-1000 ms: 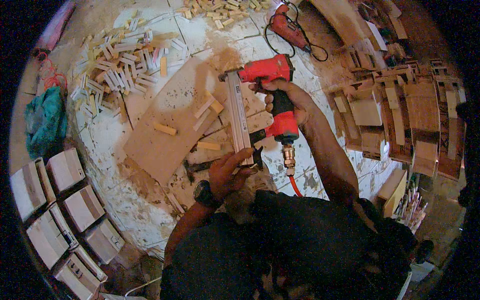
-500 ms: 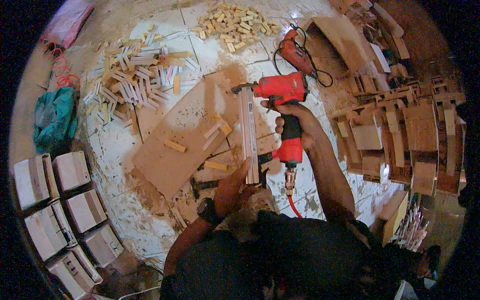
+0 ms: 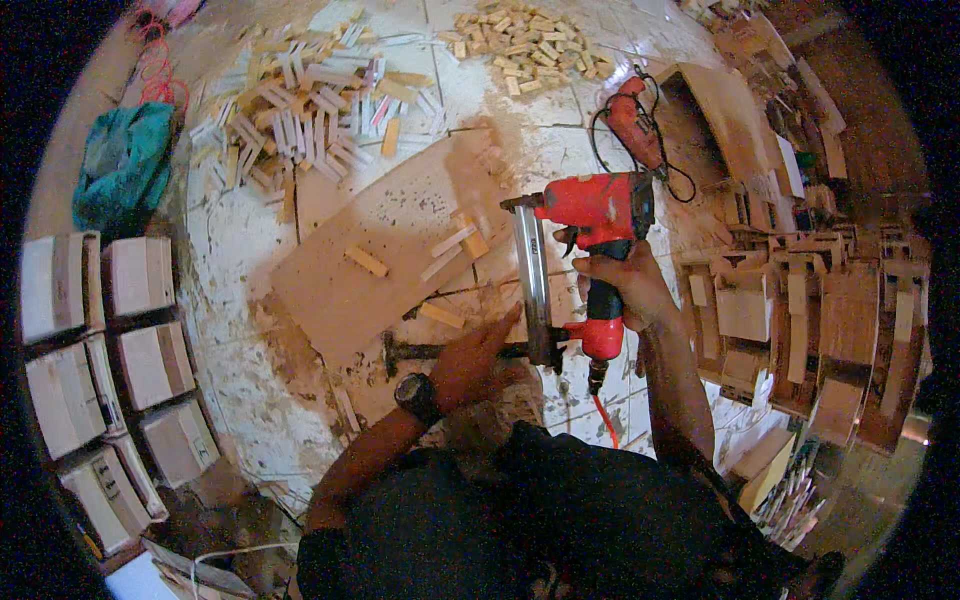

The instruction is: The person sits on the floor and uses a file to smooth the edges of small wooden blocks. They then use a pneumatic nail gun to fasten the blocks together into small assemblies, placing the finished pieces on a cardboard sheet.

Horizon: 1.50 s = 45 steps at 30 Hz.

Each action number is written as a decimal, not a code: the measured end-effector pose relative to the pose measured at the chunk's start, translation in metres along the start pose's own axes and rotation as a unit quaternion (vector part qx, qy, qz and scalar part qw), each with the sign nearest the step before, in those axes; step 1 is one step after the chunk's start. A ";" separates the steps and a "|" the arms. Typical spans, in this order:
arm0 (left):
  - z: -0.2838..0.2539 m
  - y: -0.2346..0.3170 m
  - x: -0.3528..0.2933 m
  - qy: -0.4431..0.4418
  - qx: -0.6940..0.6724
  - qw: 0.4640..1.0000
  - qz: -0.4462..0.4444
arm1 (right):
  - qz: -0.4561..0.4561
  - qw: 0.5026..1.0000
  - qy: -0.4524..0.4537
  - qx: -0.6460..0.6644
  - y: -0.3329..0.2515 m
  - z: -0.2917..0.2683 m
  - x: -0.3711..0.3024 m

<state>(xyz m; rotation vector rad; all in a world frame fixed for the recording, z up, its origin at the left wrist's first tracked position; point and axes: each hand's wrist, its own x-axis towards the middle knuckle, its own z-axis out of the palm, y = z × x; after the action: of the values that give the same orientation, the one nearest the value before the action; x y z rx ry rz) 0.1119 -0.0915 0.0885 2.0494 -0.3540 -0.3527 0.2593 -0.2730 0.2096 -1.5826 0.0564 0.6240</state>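
Observation:
My right hand [image 3: 642, 285] is wrapped round the black grip of a red pneumatic nail gun [image 3: 590, 203]. Its long metal magazine [image 3: 536, 285] stands on the left side of the tool, and a red air hose [image 3: 606, 422] runs from the base of the handle. Just left of the magazine is my left hand [image 3: 478, 362], fingers stretched out and holding nothing. A hammer [image 3: 420, 351] lies on the floor, its handle partly hidden by that hand. Short wood strips [image 3: 448, 252] rest on a brown board [image 3: 350, 270] ahead of my hands.
Wood pieces form two piles: a larger one [image 3: 310, 110] at far left and small blocks [image 3: 530, 45] farther back. A corded red drill [image 3: 635, 125] lies beyond the nail gun. Wooden boxes [image 3: 150, 355] line the left; wooden assemblies [image 3: 790, 310] crowd the right.
My left hand has come off the magazine and now shows open beside it. The magazine looks slimmer, and more of the hammer shows. The whole view has shifted, with the nail gun farther right.

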 end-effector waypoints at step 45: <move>-0.003 -0.101 0.059 0.365 -0.427 0.781 -0.273 | 0.102 0.963 0.023 -0.250 0.063 0.013 0.040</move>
<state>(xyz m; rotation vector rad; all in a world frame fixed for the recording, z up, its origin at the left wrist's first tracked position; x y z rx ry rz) 0.1775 -0.0646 -0.0042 1.1813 0.7821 -0.0049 0.2638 -0.2559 0.1356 -2.0999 0.1031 0.8037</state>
